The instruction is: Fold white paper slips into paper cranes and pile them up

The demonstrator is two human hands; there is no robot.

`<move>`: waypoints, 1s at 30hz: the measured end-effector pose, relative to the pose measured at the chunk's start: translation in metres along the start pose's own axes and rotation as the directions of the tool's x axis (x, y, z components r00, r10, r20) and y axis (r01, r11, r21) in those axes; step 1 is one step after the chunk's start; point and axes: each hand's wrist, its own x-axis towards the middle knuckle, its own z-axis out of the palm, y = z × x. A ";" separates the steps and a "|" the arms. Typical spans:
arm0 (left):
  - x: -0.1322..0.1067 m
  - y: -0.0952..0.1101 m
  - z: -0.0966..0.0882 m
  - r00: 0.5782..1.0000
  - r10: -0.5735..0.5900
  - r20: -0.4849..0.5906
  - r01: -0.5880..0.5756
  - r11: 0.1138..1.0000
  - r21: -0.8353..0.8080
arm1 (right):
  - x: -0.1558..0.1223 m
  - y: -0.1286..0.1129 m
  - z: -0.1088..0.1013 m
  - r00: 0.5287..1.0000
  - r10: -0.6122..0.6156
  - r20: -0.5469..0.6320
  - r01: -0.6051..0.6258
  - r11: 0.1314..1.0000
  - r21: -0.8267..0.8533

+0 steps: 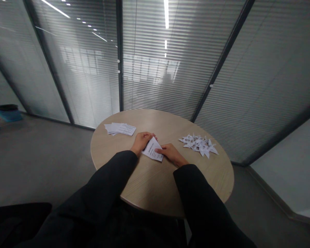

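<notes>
A printed sheet of white paper (pixel 152 150), folded to a point at its far end, is between my two hands over the middle of the round table. My left hand (pixel 142 141) is closed on the paper's upper left edge, its fingertips near the point. On the right edge, my right hand (pixel 172 154) pinches the paper, thumb on top and the other fingers partly hidden beneath. To the left lies a loose stack of printed papers (pixel 122 128). A pile of folded white paper cranes (pixel 199 144) sits to the right.
The round wooden table (pixel 155 193) stands close to a glass partition with blinds (pixel 155 86). Blue bins (pixel 9 114) stand on the grey floor at the far left. A dark object, perhaps a chair back (pixel 18 220), shows at the lower left.
</notes>
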 end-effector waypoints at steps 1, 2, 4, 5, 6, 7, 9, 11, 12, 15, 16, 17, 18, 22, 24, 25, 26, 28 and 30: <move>0.000 0.000 0.000 1.000 0.006 0.003 -0.005 1.000 -0.019 | 0.000 0.000 0.000 1.000 0.002 0.000 -0.002 1.000 0.006; 0.000 0.000 0.000 1.000 0.010 0.003 -0.010 0.999 -0.035 | 0.000 -0.001 0.000 1.000 0.003 0.001 -0.003 1.000 0.009; 0.000 -0.001 0.001 1.000 0.018 -0.008 -0.018 0.999 -0.049 | -0.001 -0.002 0.000 1.000 0.005 0.006 -0.005 1.000 0.006; 0.001 -0.002 0.001 1.000 0.018 -0.020 -0.019 0.999 -0.047 | -0.001 -0.003 0.000 1.000 0.006 0.006 -0.006 1.000 0.000; 0.001 -0.003 0.001 0.999 0.015 -0.030 -0.016 0.999 -0.041 | -0.001 -0.003 0.000 1.000 0.005 0.006 -0.005 1.000 -0.006; 0.002 -0.003 0.001 0.999 0.010 -0.038 -0.011 0.999 -0.036 | -0.001 -0.003 0.000 1.000 0.003 0.006 -0.003 1.000 -0.010; 0.003 -0.004 0.002 0.999 -0.005 -0.052 0.003 0.999 -0.044 | -0.001 -0.002 0.001 1.000 0.004 0.003 -0.004 1.000 -0.007; 0.004 -0.005 0.002 0.998 -0.019 -0.060 0.016 0.998 -0.054 | -0.001 0.000 0.001 1.000 0.003 -0.004 -0.003 1.000 0.013; 0.004 -0.005 0.001 0.998 -0.026 -0.063 0.023 0.999 -0.048 | 0.000 0.001 0.001 1.000 0.003 -0.010 -0.003 1.000 0.026; 0.003 -0.005 -0.001 0.999 -0.035 -0.028 0.037 0.997 0.073 | 0.000 0.002 0.002 1.000 -0.002 -0.020 0.003 0.998 0.055; 0.002 -0.005 -0.002 0.999 -0.037 -0.013 0.038 0.991 0.132 | -0.001 0.002 0.002 1.000 -0.002 -0.019 0.003 0.998 0.057; 0.001 -0.004 -0.002 0.999 -0.037 -0.002 0.036 0.982 0.184 | -0.001 0.002 0.002 1.000 -0.002 -0.018 0.003 0.998 0.056; 0.001 -0.004 -0.002 0.999 -0.032 -0.001 0.032 0.975 0.221 | -0.002 0.001 0.002 1.000 -0.002 -0.016 0.003 0.999 0.053; 0.000 -0.002 -0.002 1.000 -0.017 -0.008 0.019 0.973 0.228 | -0.002 -0.002 0.002 1.000 -0.003 -0.019 0.004 0.999 0.032; 0.000 -0.003 -0.002 1.000 -0.005 -0.013 0.008 0.972 0.236 | -0.001 -0.002 0.001 1.000 -0.001 -0.017 0.001 1.000 0.026; 0.001 -0.003 -0.002 1.000 0.003 -0.025 0.003 0.968 0.250 | -0.001 -0.001 0.001 1.000 -0.001 -0.015 0.002 1.000 0.025; 0.001 -0.004 -0.002 0.999 0.014 -0.042 -0.002 0.964 0.266 | 0.000 -0.001 0.001 1.000 -0.003 -0.013 0.003 1.000 0.025; 0.002 -0.007 -0.002 0.997 0.031 -0.070 -0.010 0.960 0.280 | 0.001 0.000 0.001 1.000 -0.006 -0.014 0.006 1.000 0.026; 0.003 -0.008 -0.003 0.997 0.031 -0.069 -0.012 0.966 0.260 | 0.001 0.000 0.001 1.000 -0.001 -0.016 0.001 0.999 0.032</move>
